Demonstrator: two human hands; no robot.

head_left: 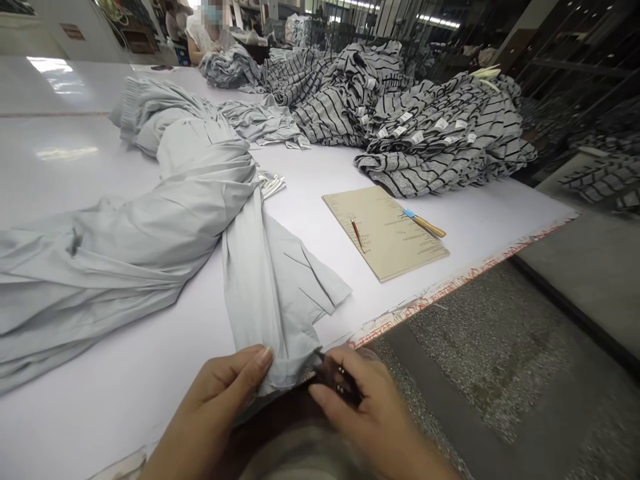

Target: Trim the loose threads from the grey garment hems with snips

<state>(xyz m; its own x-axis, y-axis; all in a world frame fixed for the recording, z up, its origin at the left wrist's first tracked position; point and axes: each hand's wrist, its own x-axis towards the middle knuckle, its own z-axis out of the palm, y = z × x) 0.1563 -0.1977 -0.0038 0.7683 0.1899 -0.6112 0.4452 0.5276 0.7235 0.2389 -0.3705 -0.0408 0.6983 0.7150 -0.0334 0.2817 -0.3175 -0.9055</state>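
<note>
Pale grey-blue fabric (260, 280) hangs down over the table's front edge from a long twisted bundle (185, 200) of the same cloth. My left hand (225, 393) pinches its lower end, thumb on top. At the right side of that end, my right hand (355, 393) is closed around a small dark tool (343, 380), perhaps thread snips. The tool's tip touches or lies very near the cloth's edge; my fingers partly cover it.
On the white table (310, 173) lie a beige paper pad (385, 247), a red pen (357, 235) and a blue-and-yellow cutter (425, 223). Striped garments (440, 133) are heaped behind. A masked person (207, 33) is at the far side. Speckled floor (480, 353) shows at right.
</note>
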